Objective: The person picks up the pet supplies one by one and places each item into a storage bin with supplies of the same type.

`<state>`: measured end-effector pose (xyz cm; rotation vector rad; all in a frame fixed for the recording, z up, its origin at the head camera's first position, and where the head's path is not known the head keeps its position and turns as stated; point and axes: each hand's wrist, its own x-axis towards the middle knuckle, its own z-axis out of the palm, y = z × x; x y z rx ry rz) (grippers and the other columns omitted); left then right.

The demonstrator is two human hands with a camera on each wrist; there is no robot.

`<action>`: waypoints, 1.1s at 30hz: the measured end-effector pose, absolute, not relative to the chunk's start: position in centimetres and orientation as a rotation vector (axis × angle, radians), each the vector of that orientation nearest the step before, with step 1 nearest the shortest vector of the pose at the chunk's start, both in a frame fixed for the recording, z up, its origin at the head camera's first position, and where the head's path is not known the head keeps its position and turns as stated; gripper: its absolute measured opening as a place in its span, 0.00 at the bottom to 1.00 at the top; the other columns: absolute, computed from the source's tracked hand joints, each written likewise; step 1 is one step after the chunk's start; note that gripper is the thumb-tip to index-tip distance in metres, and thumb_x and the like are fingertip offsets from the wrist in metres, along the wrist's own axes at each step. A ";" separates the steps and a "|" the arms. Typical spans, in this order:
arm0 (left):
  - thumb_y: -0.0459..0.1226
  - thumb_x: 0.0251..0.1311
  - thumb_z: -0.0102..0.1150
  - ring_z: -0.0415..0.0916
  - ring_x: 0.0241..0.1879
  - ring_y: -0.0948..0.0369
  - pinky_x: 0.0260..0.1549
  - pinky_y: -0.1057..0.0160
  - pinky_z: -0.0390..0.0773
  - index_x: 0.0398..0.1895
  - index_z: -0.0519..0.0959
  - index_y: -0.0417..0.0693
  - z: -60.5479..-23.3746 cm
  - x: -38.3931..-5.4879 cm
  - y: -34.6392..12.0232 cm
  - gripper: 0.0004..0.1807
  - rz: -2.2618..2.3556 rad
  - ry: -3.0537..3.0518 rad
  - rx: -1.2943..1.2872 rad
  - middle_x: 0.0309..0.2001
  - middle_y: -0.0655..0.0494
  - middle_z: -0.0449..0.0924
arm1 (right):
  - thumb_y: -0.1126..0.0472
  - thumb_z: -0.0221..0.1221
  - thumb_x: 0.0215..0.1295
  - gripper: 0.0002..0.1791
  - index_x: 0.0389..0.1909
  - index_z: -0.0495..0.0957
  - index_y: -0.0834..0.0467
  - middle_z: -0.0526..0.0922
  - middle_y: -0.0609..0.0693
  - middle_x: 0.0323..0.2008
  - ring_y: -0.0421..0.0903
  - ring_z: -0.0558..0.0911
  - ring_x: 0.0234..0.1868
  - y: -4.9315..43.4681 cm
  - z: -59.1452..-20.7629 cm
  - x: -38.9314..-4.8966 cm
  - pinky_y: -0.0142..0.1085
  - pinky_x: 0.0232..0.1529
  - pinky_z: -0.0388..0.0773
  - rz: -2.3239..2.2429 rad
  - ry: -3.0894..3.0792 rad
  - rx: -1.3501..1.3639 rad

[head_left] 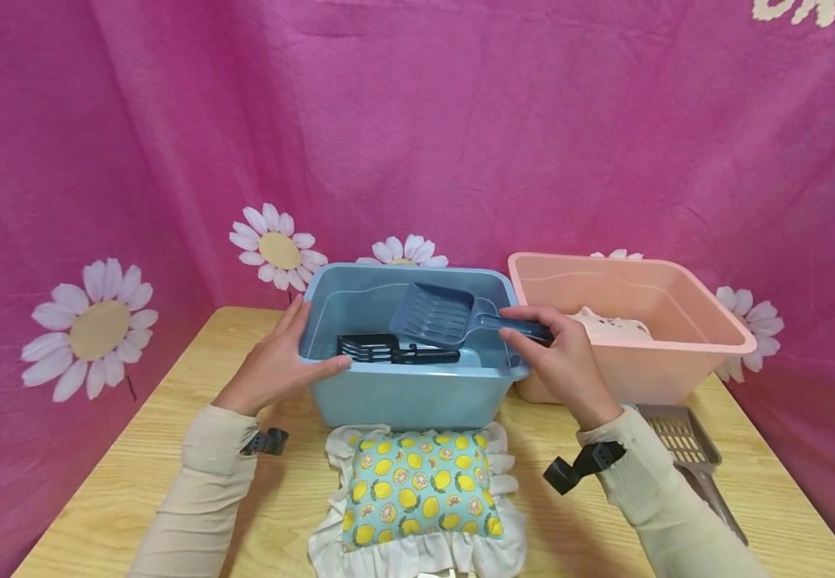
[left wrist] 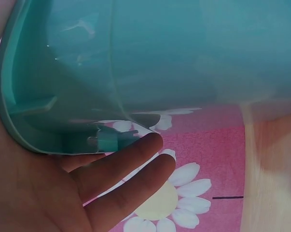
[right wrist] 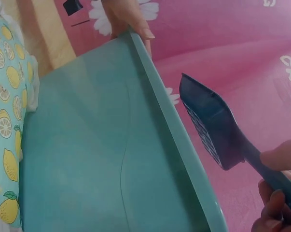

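The right hand (head_left: 564,360) pinches the navy litter scoop (head_left: 433,315) by its handle above the blue litter box (head_left: 403,401); the left hand (head_left: 273,365), fingers straight, rests at the box's corner; best to lower level, clear of the black slotted scoop (head_left: 374,350).

My right hand (head_left: 562,357) is holding a blue scoop (head_left: 441,317) over a blue tub (head_left: 403,401) by the far edge of the table (head_left: 121,498); my left hand (head_left: 276,361) is touching the tub's left end. A black scoop (head_left: 401,354) is lying inside. Toward the far right corner, a pink tub (head_left: 641,371) (pale cloth (head_left: 614,328) inside) is standing. A brown scoop (head_left: 695,464) is lying by the right edge.
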<state>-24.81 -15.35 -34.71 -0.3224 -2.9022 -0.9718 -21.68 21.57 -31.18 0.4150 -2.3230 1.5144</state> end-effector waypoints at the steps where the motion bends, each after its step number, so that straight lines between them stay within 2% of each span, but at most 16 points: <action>1: 0.74 0.43 0.57 0.45 0.73 0.41 0.56 0.31 0.64 0.78 0.36 0.60 -34.7 -24.8 -15.3 0.65 -0.976 -2.903 -0.318 0.78 0.56 0.33 | 0.58 0.66 0.61 0.18 0.51 0.82 0.58 0.82 0.54 0.50 0.39 0.80 0.46 21.4 -31.1 -21.9 0.25 0.44 0.78 1.516 -2.327 0.424; 17: 0.73 0.41 0.59 0.46 0.72 0.41 0.56 0.31 0.65 0.78 0.37 0.62 -34.9 -25.2 -15.1 0.65 -1.030 -2.892 -0.304 0.78 0.56 0.33 | 0.61 0.66 0.61 0.17 0.50 0.81 0.59 0.82 0.55 0.50 0.46 0.76 0.52 19.3 -31.2 -23.8 0.25 0.46 0.75 1.547 -2.405 0.475; 25: 0.72 0.41 0.60 0.45 0.73 0.41 0.56 0.31 0.64 0.78 0.37 0.61 -34.8 -25.0 -15.3 0.66 -1.062 -2.889 -0.295 0.78 0.57 0.32 | 0.61 0.66 0.60 0.16 0.49 0.82 0.60 0.82 0.56 0.48 0.48 0.77 0.49 18.3 -31.2 -24.5 0.25 0.43 0.75 1.575 -2.405 0.532; 33: 0.71 0.42 0.61 0.46 0.72 0.41 0.58 0.33 0.64 0.78 0.39 0.56 -34.9 -25.1 -15.5 0.66 -1.048 -2.868 -0.337 0.78 0.53 0.33 | 0.61 0.66 0.60 0.17 0.50 0.81 0.59 0.81 0.54 0.49 0.46 0.76 0.48 17.1 -31.4 -24.8 0.28 0.42 0.77 1.641 -2.424 0.522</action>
